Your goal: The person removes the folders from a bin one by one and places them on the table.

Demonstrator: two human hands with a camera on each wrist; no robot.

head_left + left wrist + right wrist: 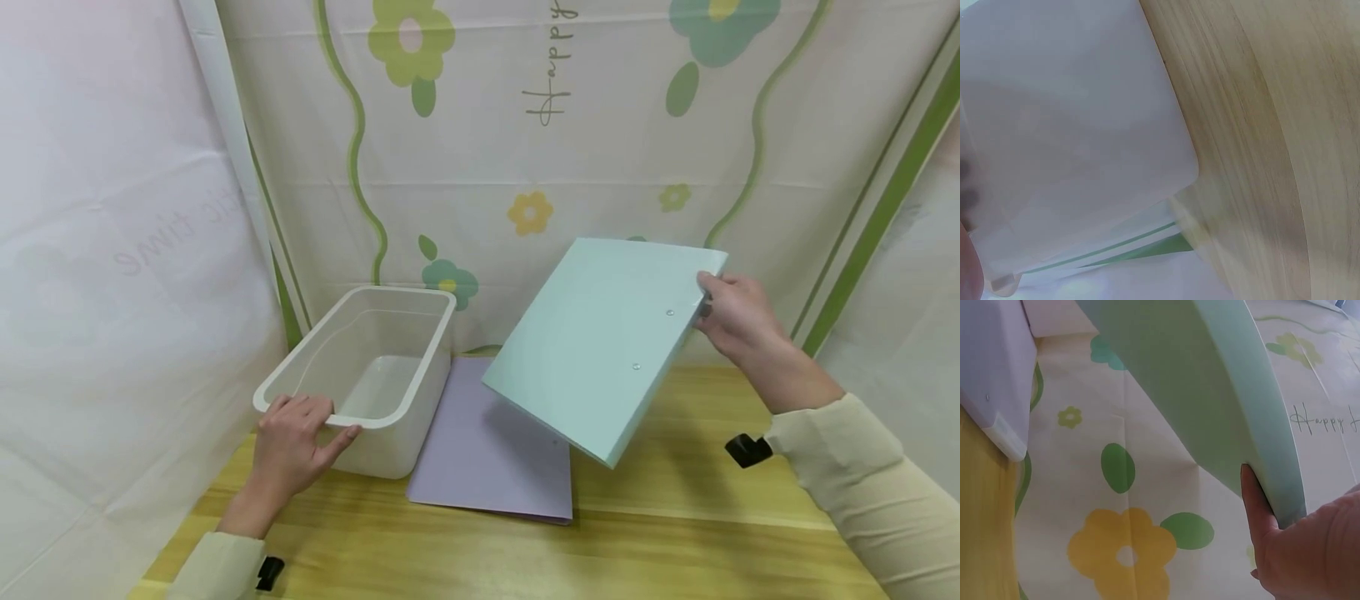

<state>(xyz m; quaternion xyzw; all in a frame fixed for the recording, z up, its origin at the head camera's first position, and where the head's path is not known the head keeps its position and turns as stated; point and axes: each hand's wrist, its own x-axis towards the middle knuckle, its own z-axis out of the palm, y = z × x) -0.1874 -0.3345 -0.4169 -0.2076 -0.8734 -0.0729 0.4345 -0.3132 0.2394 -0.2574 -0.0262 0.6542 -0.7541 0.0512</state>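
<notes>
My right hand (738, 321) grips a mint-green ring binder (600, 333) by its spine side, thumb on the upper face. The binder hangs tilted in the air above a lilac binder (495, 467), which lies flat on the table. In the right wrist view, fingers (1257, 506) press against the green binder (1210, 394) near its spine. My left hand (296, 442) holds the near rim of a white plastic bin (408, 400), fingers hooked over the edge and thumb along the outside. The bin's wall (1072, 125) fills much of the left wrist view.
The wooden table (675, 517) extends in front and to the right. Behind it hangs a flower-printed curtain (465, 125), with white cloth (112, 292) at the left side. The bin stands directly left of the lilac binder.
</notes>
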